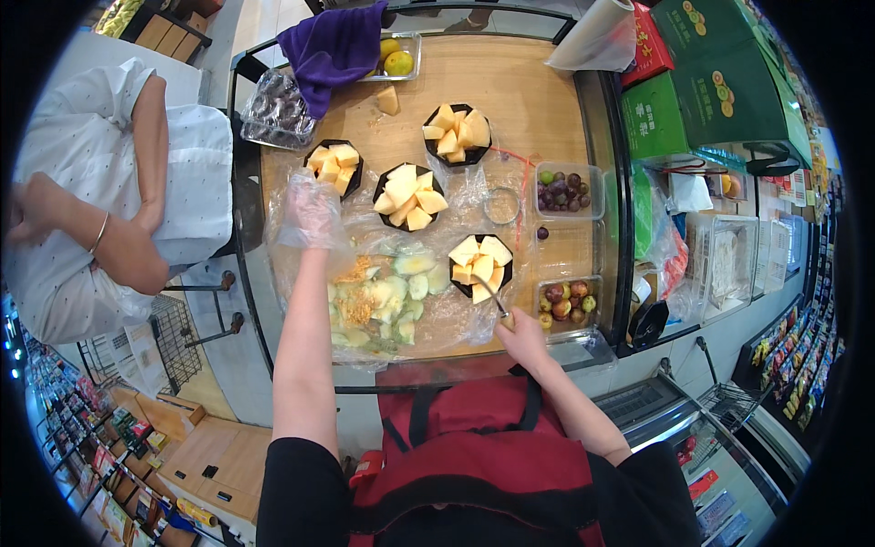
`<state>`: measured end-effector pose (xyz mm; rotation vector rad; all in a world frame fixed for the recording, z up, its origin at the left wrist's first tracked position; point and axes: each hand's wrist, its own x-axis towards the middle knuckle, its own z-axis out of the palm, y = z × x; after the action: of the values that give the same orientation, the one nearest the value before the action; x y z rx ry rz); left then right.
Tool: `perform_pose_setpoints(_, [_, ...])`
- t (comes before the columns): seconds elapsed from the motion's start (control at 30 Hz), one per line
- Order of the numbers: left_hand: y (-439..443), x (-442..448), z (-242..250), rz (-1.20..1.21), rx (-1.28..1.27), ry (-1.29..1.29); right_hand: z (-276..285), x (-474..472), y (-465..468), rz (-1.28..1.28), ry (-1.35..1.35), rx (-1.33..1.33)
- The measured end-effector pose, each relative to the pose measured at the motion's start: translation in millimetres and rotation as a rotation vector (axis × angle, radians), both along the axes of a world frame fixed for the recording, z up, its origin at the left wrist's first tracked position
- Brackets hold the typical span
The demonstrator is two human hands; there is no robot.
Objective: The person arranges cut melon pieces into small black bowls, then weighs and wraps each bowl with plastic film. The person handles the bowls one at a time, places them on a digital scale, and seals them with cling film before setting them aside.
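Observation:
My left hand (307,210), in a clear plastic glove, is at the lower left edge of a black octagonal bowl of melon chunks (333,166). The glove's film blurs the fingers, so their grip does not show. My right hand (523,335) holds a knife (504,316) by its handle, its thin blade reaching over another bowl of melon chunks (481,267). Two more filled bowls stand beyond: pale melon pieces (410,196) in the middle and orange ones (456,133) farther back. Melon peels and seeds (376,301) lie on plastic film between my arms.
Right of the bowls sit a box of grapes (564,191) and a box of plums (569,303). A purple cloth (335,48) hangs beside packed dark fruit (279,109). One melon piece (387,100) lies farther back. A person (130,191) is at the left; green cartons (711,89) stand right.

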<state>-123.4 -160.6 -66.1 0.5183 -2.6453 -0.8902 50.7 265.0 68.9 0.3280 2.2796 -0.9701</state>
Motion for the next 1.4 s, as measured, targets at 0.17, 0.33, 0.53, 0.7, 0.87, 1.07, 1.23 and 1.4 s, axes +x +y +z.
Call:
perform_pose_setpoints(0.17, [0,38,47,0.048,0.128,0.096,-25,31,1,0.325,-0.103,-0.046])
perform_pose_setpoints(0.33, [59,128,116,0.028,0.067,0.053,-52,37,-8,0.339,-0.321,-0.114])
perform_pose_setpoints(0.53, [139,228,123,-0.416,-0.112,-0.190,-41,37,-10,0.529,-0.088,0.156])
perform_pose_setpoints(0.7, [146,264,98,-0.359,0.230,-0.540,-61,33,22,-0.129,0.012,-0.140])
perform_pose_setpoints(0.87, [146,291,126,-0.345,-0.146,-0.345,-116,-9,36,-0.599,0.074,-0.290])
perform_pose_setpoints(1.07, [141,308,167,-0.332,-0.024,-0.600,-130,-36,25,-0.565,-0.137,-0.259])
perform_pose_setpoints(1.23, [143,325,216,-0.058,0.097,-0.594,-131,-35,30,-0.586,-0.138,-0.348])
perform_pose_setpoints(1.4, [182,294,204,-0.141,-0.108,-0.144,-153,-29,21,-0.617,-0.072,-0.388])
